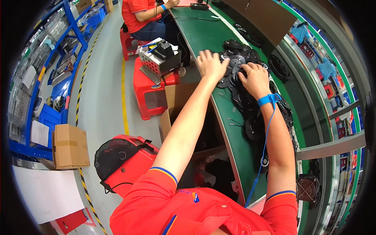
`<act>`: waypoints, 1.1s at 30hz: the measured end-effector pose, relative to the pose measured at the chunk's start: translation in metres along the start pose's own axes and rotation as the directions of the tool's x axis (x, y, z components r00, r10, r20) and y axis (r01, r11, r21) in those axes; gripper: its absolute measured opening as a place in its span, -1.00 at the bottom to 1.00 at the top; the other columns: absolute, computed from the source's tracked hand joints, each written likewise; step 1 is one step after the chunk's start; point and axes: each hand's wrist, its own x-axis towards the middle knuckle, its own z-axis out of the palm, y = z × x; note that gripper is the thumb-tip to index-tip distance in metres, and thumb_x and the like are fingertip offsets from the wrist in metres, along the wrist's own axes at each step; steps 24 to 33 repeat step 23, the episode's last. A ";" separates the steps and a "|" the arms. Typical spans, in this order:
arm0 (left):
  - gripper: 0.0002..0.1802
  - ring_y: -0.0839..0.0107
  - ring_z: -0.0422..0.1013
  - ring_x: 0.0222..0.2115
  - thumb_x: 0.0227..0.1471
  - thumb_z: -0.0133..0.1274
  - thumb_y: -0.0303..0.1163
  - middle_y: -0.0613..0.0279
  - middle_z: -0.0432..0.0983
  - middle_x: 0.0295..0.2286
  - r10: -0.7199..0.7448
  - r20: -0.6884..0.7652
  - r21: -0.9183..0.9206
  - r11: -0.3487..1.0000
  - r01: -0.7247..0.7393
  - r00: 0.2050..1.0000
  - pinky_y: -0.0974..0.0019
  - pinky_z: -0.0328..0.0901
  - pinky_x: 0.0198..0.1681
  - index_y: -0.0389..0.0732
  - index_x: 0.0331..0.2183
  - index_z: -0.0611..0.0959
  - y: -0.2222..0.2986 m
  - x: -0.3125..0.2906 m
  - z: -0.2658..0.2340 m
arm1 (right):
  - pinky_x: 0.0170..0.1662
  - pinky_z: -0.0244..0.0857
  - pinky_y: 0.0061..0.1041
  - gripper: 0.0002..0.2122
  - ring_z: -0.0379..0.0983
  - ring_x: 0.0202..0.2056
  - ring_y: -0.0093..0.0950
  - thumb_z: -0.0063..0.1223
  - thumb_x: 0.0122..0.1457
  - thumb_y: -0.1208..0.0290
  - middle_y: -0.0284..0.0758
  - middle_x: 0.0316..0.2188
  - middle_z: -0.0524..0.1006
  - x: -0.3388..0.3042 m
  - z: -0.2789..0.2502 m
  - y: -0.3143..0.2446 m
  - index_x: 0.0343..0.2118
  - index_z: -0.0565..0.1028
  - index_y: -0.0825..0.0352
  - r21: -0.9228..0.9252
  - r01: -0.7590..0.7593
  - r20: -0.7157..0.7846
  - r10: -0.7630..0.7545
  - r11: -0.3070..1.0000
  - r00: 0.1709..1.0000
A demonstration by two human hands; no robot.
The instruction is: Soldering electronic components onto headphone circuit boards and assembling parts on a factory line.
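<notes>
A heap of black round plastic parts (237,60), some disc-like with slots, lies along the green-topped workbench (231,117). At the heap's left edge is my left hand (212,65), fingers spread and thumb reaching toward the parts; nothing shows in its grasp. My right hand (256,80) rests over the heap's middle with its fingers apart and bent down onto the black pieces. Its fingertips partly cover the parts beneath, and no single piece is seen gripped. A blue wrist strap (269,99) with a coiled cord (252,192) circles my right wrist.
Left of the bench, a red stool (147,100) bears a perforated metal box (160,60) with tools. An open cardboard box (166,121) sits below the bench edge. Another person (143,17) sits at the far end. A metal frame bar (333,147) crosses at right.
</notes>
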 end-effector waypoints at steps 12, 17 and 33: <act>-0.45 0.04 0.38 -0.15 0.10 -0.12 0.04 -0.10 0.48 -0.23 -0.233 -0.283 -0.604 0.797 0.017 0.930 0.16 0.23 -0.06 -0.32 -0.28 0.59 -0.004 0.003 0.001 | 0.10 0.15 -0.25 -0.56 0.27 0.04 -0.18 0.17 -0.06 0.29 -0.21 -0.05 0.44 0.004 -0.058 -0.018 -0.05 0.44 0.18 0.088 0.088 0.105 -0.097 0.992 0.990; -0.51 0.22 0.44 -0.27 0.18 -0.15 -0.09 0.00 0.53 -0.34 -0.527 -0.201 -0.925 0.379 0.017 0.826 0.26 0.27 -0.14 -0.40 -0.35 0.56 -0.002 -0.006 -0.005 | 0.01 0.24 -0.31 -0.63 0.36 -0.06 -0.18 0.13 0.01 0.27 -0.17 -0.13 0.49 0.012 -0.076 -0.055 -0.10 0.46 0.28 0.304 0.118 -0.039 -0.111 0.945 0.993; -0.61 0.28 0.45 -0.24 0.20 -0.16 -0.18 0.03 0.54 -0.31 -0.572 0.035 -0.998 0.026 0.061 0.819 0.35 0.28 -0.10 -0.32 -0.25 0.57 -0.116 -0.051 0.047 | -0.17 0.35 -0.38 -0.66 0.51 -0.22 -0.22 0.07 0.08 0.24 -0.09 -0.26 0.55 0.000 -0.064 -0.175 -0.13 0.50 0.33 0.750 0.186 -0.187 -0.066 0.635 0.980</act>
